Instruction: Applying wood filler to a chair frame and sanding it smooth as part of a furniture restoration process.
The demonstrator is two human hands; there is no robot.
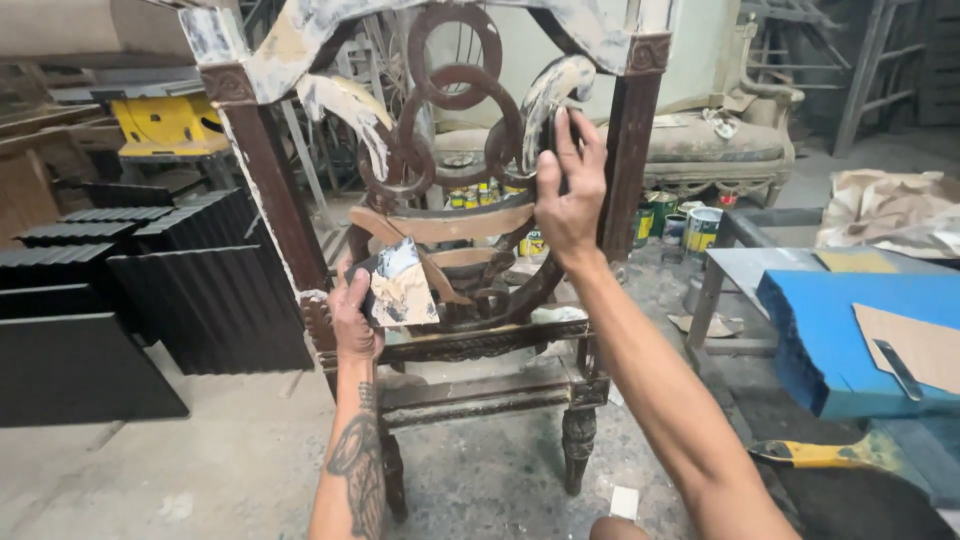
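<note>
A: While the chair (440,190) stands upright, which hand is nearer its carved back?
B: Right hand (567,195), fingers spread flat against it; left hand (352,318), lower, grips a putty-smeared scraper (402,285)

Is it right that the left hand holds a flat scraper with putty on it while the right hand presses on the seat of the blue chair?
Not quite. The chair is dark brown wood patched with pale putty, not blue, and its seat is missing. The head view shows the right hand pressing on the carved back. The left hand does hold the scraper.
</note>
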